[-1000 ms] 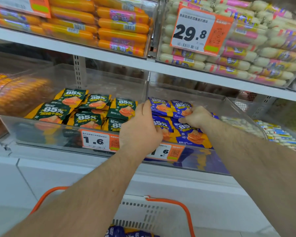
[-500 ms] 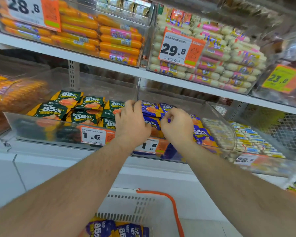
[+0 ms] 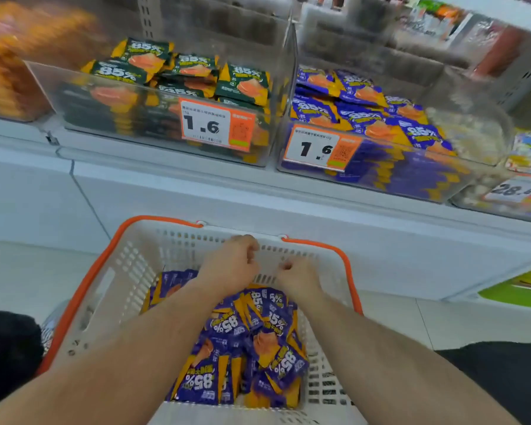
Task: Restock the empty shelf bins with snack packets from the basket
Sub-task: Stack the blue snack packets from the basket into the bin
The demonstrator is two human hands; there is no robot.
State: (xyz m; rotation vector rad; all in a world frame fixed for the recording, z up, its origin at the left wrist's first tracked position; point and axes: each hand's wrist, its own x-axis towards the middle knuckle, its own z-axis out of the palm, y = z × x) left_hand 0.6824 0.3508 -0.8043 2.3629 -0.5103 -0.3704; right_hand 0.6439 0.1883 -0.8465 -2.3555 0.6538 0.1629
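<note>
Currently both hands over the basket [image 3: 114, 289], inside its far end. Left hand [image 3: 227, 268] loosely curled, fingers bent inward, nothing visibly held; knuckles near the far rim. Right hand [image 3: 298, 279] also curled, fingers folded under toward the palm; cannot tell whether anything is pinched, fingertips hidden from this angle. Hands close beside each other, not touching. Basket white, perforated walls, orange handles [image 3: 334, 250] folded down along the rim, sitting on the floor below the shelf front. Purple snack packets [image 3: 246, 348] piled in the basket, "85%" print, purple with orange-yellow, heaped mostly centre and near side, partly under both forearms. Up on the shelf: right clear bin [image 3: 380, 176] holding matching purple packets [image 3: 359, 111], stacked to roughly its front lip, price tag [image 3: 316, 147] reading 1.6 on its front. Left clear bin [image 3: 154, 130] just beside it, full of green packets [image 3: 178, 72], same "85%" print, own 1.6 tag [image 3: 215, 125]. Clear divider wall between the two. Orange goods far left, blurred. Further bin far right with a tag starting 28, contents too blurred to identify. Dark clothing at both lower corners.
</note>
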